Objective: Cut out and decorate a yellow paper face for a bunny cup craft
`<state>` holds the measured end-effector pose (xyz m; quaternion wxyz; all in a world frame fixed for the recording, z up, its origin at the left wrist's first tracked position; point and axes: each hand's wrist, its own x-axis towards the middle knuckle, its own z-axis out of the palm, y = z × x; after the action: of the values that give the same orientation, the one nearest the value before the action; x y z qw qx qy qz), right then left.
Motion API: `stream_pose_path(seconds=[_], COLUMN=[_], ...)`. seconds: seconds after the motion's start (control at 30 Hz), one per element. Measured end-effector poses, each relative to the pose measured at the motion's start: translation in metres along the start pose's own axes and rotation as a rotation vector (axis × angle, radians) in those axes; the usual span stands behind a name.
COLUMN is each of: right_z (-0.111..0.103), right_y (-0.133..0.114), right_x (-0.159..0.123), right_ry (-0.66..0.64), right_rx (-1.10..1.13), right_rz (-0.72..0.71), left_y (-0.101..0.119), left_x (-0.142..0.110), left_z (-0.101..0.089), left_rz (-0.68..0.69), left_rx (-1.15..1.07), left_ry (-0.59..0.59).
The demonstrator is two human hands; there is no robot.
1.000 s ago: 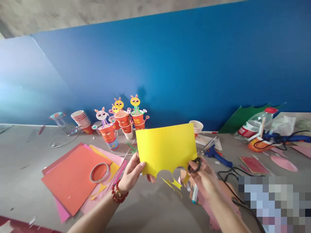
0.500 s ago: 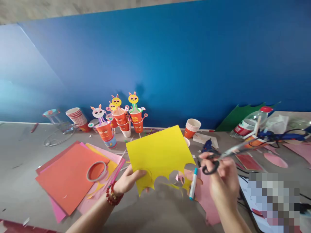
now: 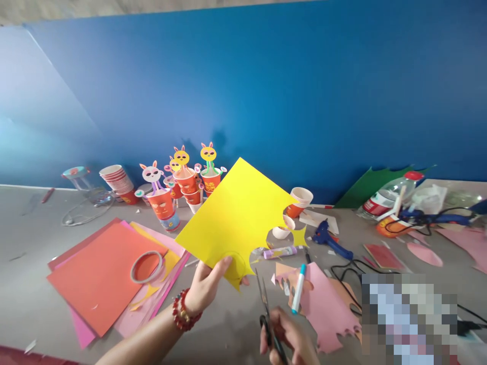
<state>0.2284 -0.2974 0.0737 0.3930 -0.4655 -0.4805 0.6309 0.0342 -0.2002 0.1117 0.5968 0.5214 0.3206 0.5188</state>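
My left hand (image 3: 205, 284), with a red bead bracelet on the wrist, pinches the lower corner of a yellow paper sheet (image 3: 236, 218). The sheet is held up and tilted, and its right edge has scalloped cut-outs. My right hand (image 3: 291, 342) is low at the bottom edge, closed on the black handles of a pair of scissors (image 3: 266, 309). The blades point up toward the sheet's lower corner, just short of it. A pencilled circle shows on the sheet near my left thumb.
A stack of red, pink and yellow sheets (image 3: 106, 276) with a tape roll (image 3: 146, 266) lies left. Decorated paper cups with bunny faces (image 3: 178, 187) stand at the blue wall. A marker (image 3: 299, 286) on pink paper (image 3: 323, 304), a glue stick (image 3: 281, 251), a blue glue gun (image 3: 331, 241) and a bottle (image 3: 388, 195) lie right.
My left hand turned the yellow sheet clockwise and raised it. My right hand came down from beside the sheet's right edge to below it, with the scissors now pointing upward.
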Motion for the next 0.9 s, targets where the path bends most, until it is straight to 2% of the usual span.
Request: stream_pose_path(seconds=[0.13, 0.27, 0.33, 0.7, 0.9], right_z=[0.006, 0.011, 0.012, 0.015, 0.016], right_y=[-0.004, -0.008, -0.008, 0.002, -0.007], right_x=[0.007, 0.015, 0.018, 0.025, 0.025], right_ry=[-0.016, -0.030, -0.048, -0.073, -0.082], right_rx=[-0.061, -0.069, -0.070, -0.002, -0.055], right_rz=[-0.069, -0.139, -0.164, -0.181, -0.172], left_y=[-0.008, -0.019, -0.021, -0.027, -0.021], left_x=[-0.004, -0.010, -0.012, -0.015, -0.009], left_z=[0.011, 0.013, 0.013, 0.015, 0.003], left_rz=[0.029, 0.075, 0.072, 0.080, 0.072], left_rx=[0.054, 0.166, 0.198, 0.206, 0.093], left_ry=[0.113, 0.283, 0.320, 0.293, 0.341])
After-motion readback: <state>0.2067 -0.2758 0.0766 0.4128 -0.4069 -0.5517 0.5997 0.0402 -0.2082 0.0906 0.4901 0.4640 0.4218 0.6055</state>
